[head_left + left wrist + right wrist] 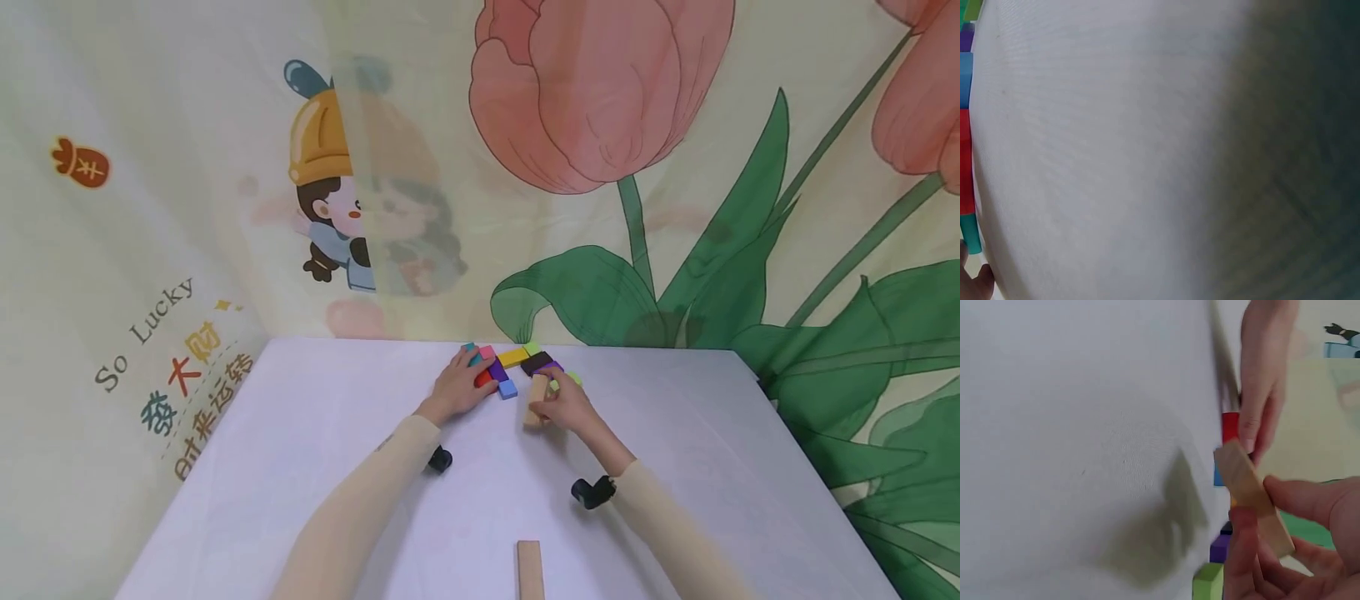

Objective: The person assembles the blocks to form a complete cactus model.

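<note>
My right hand (566, 407) pinches a plain wooden block (1244, 472) between thumb and fingers; the right wrist view shows it tilted above the white tabletop. To its left, my left hand (456, 385) rests with extended fingers on a cluster of coloured blocks at the far side of the table. Around those fingers are a teal block (473, 358), a red block (965, 162), a purple block (498, 370) and a light blue block (507, 389). Part of the cluster is hidden beneath the left hand. Beyond the wooden block lie a yellow block (513, 357) and a black block (536, 362).
Another wooden block (529, 571) lies at the near edge of the white table (465, 517). A lime block (532, 347) and a pink block (487, 352) sit by the back edge. Behind hangs a printed curtain (420, 325).
</note>
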{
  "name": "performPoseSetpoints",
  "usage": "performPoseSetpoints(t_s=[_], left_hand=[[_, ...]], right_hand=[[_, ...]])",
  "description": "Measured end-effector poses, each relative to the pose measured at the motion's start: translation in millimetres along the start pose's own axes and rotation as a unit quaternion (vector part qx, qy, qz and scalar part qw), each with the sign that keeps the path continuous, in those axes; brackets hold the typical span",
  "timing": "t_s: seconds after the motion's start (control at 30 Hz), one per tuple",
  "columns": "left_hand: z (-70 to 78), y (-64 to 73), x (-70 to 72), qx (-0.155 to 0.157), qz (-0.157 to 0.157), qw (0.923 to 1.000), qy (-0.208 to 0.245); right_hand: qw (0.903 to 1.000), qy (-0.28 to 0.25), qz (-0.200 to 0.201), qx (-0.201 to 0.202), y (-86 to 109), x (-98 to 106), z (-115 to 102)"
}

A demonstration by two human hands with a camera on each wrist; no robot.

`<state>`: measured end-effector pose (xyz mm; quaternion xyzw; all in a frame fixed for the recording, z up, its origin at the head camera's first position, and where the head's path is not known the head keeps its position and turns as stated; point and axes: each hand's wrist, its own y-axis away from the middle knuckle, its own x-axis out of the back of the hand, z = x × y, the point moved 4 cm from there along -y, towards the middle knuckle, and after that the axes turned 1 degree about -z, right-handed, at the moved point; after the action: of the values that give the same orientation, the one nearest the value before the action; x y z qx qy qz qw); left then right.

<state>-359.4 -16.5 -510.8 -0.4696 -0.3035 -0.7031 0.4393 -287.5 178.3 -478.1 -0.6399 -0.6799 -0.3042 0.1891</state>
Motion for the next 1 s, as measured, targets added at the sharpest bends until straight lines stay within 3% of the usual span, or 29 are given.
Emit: performPoseSetpoints(t_s=[0.1,0.3,0.47,0.6,1.0], left_hand=[[-0.5,1.1,-1.6,0.006,0.0,1.0,-0.003],[-1.3,-0.8,-2.4,0.0,0.005,0.9999,-0.011],[-1.4,-1.7,-2.4,-0.003,0.005,0.9999,-0.012],[-1.0,-1.0,-0.9,-0.006,0.005,1.0,-0.005],[-0.1,0.1,0.3,-0.004,0.003,1.0,0.003]], right_hand=[[0.9968,-0.048,-0.064,0.005,16.1,2,4],[0.9851,-0.053,-0.153,0.057,58.3,-4,5],[0.9723,-0.058,-0.203,0.099,83.2,-16,7],[0.968,-0.058,-0.222,0.103,92.1,-28,13],[0.9695,-0.079,-0.219,0.076,100.4,-39,26]])
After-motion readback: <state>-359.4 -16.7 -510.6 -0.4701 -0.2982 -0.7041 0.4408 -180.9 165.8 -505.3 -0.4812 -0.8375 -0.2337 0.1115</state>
